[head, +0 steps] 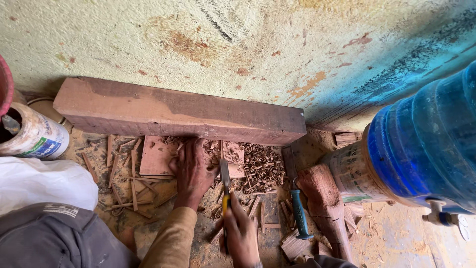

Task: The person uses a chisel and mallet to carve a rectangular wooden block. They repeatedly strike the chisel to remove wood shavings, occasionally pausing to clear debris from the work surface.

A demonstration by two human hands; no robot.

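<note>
My left hand [192, 171] lies flat, fingers spread, pressing down on a flat reddish wood piece [156, 155] that rests on the floor against a thick wooden beam [173, 111]. My right hand [239, 233] grips a chisel [225, 181] by its yellow handle, the metal blade pointing toward a small wood block [233, 154] next to my left fingers. Curled wood shavings [262, 166] are heaped to the right of the blade.
A blue-handled tool [299, 212] and a wooden mallet [326, 204] lie to the right. A large blue water jug [426, 144] stands on a bucket at the right. A white paint can [34, 136] and a white bag [42, 181] sit at the left. Wood slivers [124, 178] litter the floor.
</note>
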